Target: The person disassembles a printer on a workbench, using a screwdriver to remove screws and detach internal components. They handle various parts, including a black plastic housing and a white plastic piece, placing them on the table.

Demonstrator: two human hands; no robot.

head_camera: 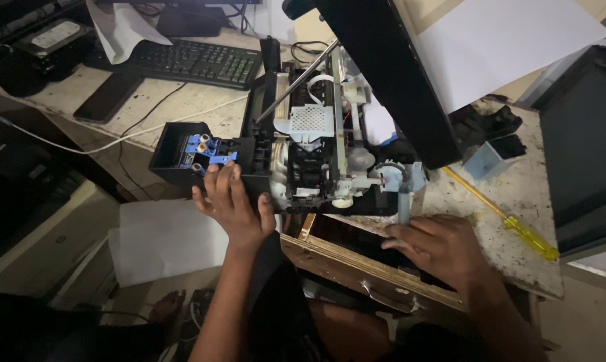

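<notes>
A black opened printer (316, 154) with its inner mechanism bare stands on a worn worktable (517, 194). My left hand (232, 204) grips its front left side, fingers up against a black side box with blue fittings (206, 149). My right hand (440, 245) rests, fingers bent, on the edge of an open wooden drawer (356, 265) below the printer's right front corner, beside a pale blue part (403, 181). Whether the right hand holds anything is hidden. The printer's lid (397, 74) is raised at the back.
A yellow-handled screwdriver (511, 221) lies right of the printer. A keyboard (196, 60) and a dark phone-like slab (108, 97) sit at the back left. A small pale blue box (487, 157) stands at the right. White sheets (165, 238) lie lower left. My bare foot (165, 308) shows below.
</notes>
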